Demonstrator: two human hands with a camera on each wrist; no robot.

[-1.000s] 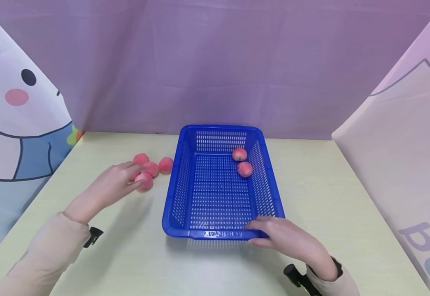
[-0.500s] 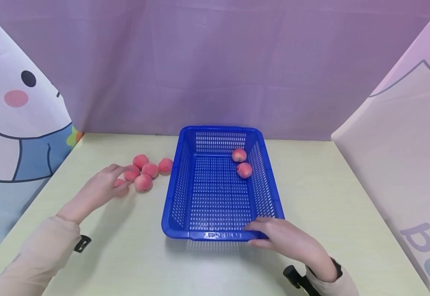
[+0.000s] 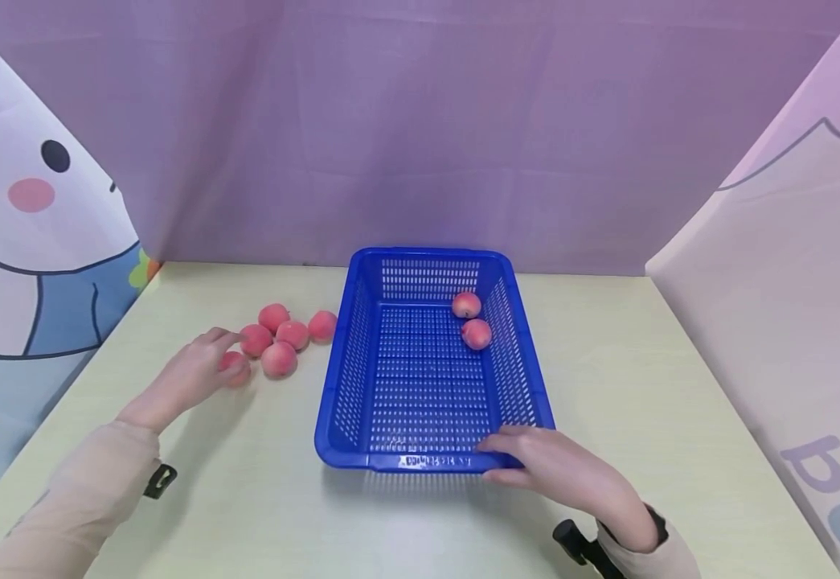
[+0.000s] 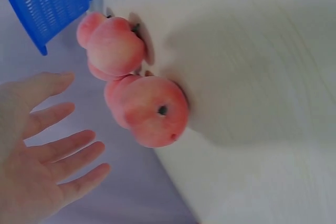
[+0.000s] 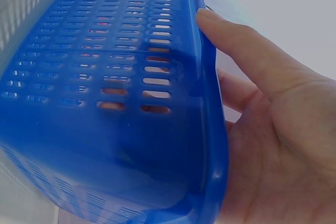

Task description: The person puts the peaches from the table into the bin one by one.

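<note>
The left hand (image 3: 191,374) is spreading its fingers beside the nearest pink fruit (image 3: 237,371); the right hand (image 3: 550,462) is gripping the blue basket's (image 3: 383,461) near-right rim. Five other fruits (image 3: 279,360) are lying together on the surface (image 3: 420,539), the basket's left wall standing between them and two inner fruits (image 3: 476,334). Unlike a second ago, the left hand is no longer covering the group.
</note>
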